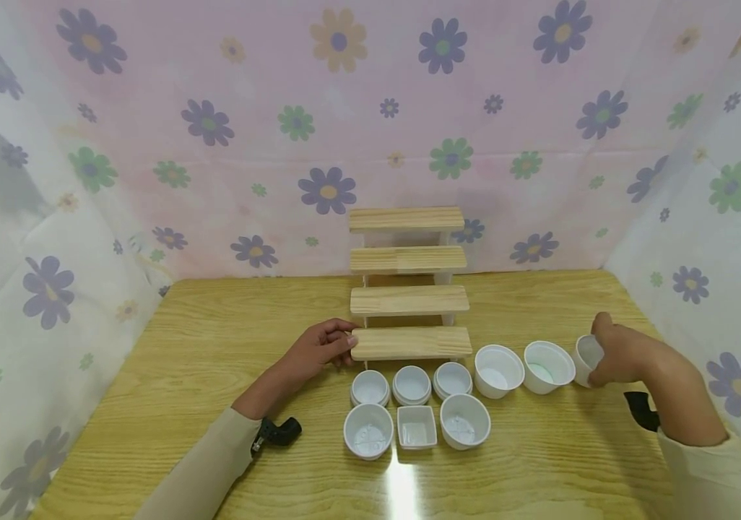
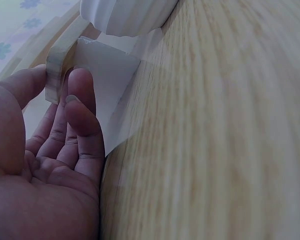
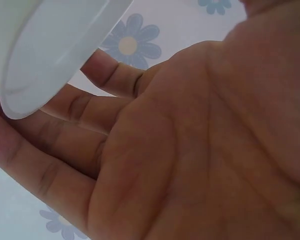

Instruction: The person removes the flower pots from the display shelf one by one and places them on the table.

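My left hand is at the left end of a four-step wooden display stand and pinches the end of its lowest step. In the left wrist view the thumb lies against that board's end, with fingertips under it beside a white side support. Over on the right, my right hand grips a white plastic cup by its side, at the end of a row of cups. The right wrist view shows the cup's rim against the fingers.
Two white cups stand between the stand and the held cup. Three small round bowls line up before the stand. Nearer are a square dish and two round cups. Flowered cloth encloses the table.
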Demonstrator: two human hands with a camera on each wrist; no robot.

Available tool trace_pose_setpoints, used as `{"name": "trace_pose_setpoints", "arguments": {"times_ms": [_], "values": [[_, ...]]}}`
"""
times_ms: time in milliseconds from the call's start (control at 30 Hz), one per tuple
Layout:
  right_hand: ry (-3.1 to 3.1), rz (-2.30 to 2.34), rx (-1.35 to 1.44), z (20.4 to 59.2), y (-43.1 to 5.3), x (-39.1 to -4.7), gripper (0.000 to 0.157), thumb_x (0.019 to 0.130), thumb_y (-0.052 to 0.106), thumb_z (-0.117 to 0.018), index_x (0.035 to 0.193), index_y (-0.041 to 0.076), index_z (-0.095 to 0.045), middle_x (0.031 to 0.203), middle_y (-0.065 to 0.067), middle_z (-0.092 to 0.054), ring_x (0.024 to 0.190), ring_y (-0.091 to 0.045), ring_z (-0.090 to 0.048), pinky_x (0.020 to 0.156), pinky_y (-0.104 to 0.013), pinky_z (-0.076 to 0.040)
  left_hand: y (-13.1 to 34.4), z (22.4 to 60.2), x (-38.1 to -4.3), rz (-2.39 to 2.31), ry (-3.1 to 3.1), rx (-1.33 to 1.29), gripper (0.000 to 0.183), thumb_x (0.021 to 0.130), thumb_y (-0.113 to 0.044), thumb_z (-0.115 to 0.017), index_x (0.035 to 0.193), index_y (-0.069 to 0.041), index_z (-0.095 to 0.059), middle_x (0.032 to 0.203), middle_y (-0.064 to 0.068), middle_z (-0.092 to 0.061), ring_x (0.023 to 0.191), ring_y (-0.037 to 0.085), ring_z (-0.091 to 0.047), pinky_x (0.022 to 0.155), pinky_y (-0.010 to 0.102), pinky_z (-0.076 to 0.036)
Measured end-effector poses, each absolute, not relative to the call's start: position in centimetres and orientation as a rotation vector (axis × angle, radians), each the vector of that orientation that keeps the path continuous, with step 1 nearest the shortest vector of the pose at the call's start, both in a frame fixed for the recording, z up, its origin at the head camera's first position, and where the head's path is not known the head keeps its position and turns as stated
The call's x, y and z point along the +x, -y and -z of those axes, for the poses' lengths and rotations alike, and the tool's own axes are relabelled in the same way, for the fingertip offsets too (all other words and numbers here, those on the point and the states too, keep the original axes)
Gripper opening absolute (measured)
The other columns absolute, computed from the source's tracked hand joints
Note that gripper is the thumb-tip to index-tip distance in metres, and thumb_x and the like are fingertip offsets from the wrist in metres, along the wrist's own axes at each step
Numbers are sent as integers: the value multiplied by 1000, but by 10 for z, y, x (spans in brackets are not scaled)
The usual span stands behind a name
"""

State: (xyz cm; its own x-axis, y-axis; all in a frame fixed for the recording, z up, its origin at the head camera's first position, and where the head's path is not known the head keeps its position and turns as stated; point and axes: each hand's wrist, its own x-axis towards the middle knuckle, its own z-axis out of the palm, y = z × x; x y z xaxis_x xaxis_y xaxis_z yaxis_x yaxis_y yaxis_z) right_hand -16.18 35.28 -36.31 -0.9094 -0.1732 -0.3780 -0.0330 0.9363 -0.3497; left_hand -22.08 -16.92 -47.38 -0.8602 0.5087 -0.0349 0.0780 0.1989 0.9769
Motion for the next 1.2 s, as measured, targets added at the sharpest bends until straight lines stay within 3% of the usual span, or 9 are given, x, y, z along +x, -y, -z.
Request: {"name": "trace_pose_setpoints", "arguments": {"times_ms": [367, 767, 967, 1200], "values": [[-2683, 484, -207, 366, -349, -163, 64, 79, 9, -84, 115, -10, -34, 94, -21, -60, 79, -32, -58, 67, -43, -50, 169, 476, -222, -1722, -2125, 551, 41, 111, -23, -60, 144, 1, -55, 92, 9, -70, 84, 25, -68, 76, 35, -58], [-2654, 434, -149, 365, -347, -167, 79, 81, 16, -88, 128, -13, -31, 107, -32, -57, 88, -39, -60, 73, -50, -53, 168, 476, -222, -1743, -2115, 551, 39, 111, -24, -61, 142, -2, -57, 93, 9, -71, 82, 22, -69, 75, 35, -58], [-2703, 420, -188, 359, -349, -161, 95, 81, 23, -89, 142, -13, -27, 129, -46, -43, 96, -45, -61, 76, -55, -54, 167, 474, -223, -1720, -2121, 561, 41, 111, -25, -60, 144, 0, -55, 92, 10, -71, 81, 25, -68, 75, 36, -58], [-2795, 411, -303, 351, -346, -149, 90, 87, 25, -87, 147, -11, -30, 134, -48, -40, 107, -55, -60, 79, -60, -53, 168, 475, -224, -1713, -2110, 542, 41, 111, -24, -60, 143, 0, -56, 93, 11, -71, 81, 25, -69, 74, 37, -59]]}}
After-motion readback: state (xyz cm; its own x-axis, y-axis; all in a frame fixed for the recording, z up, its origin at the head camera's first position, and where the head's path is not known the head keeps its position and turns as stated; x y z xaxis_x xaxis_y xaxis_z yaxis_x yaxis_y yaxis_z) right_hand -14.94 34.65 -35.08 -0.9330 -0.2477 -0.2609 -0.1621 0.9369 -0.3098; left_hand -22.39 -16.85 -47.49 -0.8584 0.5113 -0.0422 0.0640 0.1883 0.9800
